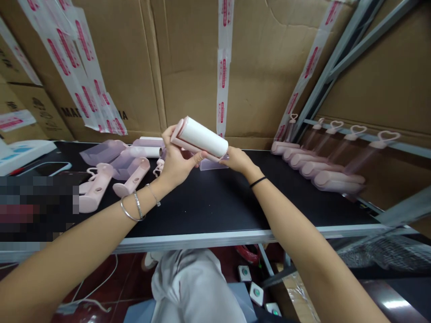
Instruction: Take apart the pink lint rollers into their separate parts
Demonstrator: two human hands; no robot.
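Observation:
Above the black tabletop, my left hand grips a pink lint roller holder by its left end, thumb along the lower side. A white roll sits in that holder, tilted down to the right. My right hand is closed at the roller's right end; its fingertips are partly hidden behind it. Just below lies a translucent purple cover. Left of my hands are loose pink holders, another white roll, more purple covers and small heart-shaped handles.
At the right stand several lint rollers in a row, heart-topped handles up. Cardboard backs the table, and a metal frame rises at right. The table's metal edge runs in front. A white device sits far left.

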